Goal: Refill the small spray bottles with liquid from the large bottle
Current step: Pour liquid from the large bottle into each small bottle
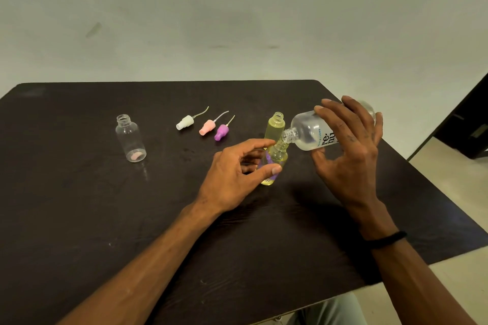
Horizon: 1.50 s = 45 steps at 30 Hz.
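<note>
Gripping the large bottle (314, 132), the right hand (351, 150) tips its neck onto the mouth of a small spray bottle (274, 163) steadied between thumb and fingers of the left hand (237, 174).

By my reading the refill is roughly midway: a second small bottle (275, 128) just behind looks filled with yellowish liquid, the one under the pour is partly full, and a clear bottle (130, 137) standing well apart to the left on the bench (79, 206) looks unfilled. Three spray caps (208, 126) lie loose between them, none refitted.
</note>
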Tool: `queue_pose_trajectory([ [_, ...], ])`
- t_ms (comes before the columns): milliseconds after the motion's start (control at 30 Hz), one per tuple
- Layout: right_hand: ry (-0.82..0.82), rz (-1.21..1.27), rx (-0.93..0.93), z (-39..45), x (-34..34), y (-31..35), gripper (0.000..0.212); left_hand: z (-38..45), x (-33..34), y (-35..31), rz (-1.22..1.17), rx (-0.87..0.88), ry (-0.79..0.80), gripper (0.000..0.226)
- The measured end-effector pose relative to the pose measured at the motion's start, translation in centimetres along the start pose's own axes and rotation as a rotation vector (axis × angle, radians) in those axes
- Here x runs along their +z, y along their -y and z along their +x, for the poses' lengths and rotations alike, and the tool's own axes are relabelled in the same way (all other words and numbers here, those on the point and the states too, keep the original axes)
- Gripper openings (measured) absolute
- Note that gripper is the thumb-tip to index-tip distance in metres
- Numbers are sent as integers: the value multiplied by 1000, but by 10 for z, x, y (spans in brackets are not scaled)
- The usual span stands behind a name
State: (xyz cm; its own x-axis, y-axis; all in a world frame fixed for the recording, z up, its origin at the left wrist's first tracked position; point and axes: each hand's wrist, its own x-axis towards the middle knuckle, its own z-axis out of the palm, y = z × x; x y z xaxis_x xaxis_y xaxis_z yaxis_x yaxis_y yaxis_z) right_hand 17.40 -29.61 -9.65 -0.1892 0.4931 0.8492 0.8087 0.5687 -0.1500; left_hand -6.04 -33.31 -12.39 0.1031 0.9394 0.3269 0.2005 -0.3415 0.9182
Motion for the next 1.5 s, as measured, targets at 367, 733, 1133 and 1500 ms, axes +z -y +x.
queue_pose_trajectory([
  [367, 1, 4, -3, 1, -1, 1, 68, 1, 0, -1, 5, 7, 3, 50],
  [733, 64, 13, 19, -2, 0, 1, 76, 0, 1, -1, 5, 29, -25, 49],
  [1133, -51, 106, 150, -5, -1, 8, 79, 6, -1, 1, -9, 73, -250, 45],
  [1500, -107, 238, 331, -9, 3, -3, 74, 43, -3, 20, -41, -28, -307, 43],
])
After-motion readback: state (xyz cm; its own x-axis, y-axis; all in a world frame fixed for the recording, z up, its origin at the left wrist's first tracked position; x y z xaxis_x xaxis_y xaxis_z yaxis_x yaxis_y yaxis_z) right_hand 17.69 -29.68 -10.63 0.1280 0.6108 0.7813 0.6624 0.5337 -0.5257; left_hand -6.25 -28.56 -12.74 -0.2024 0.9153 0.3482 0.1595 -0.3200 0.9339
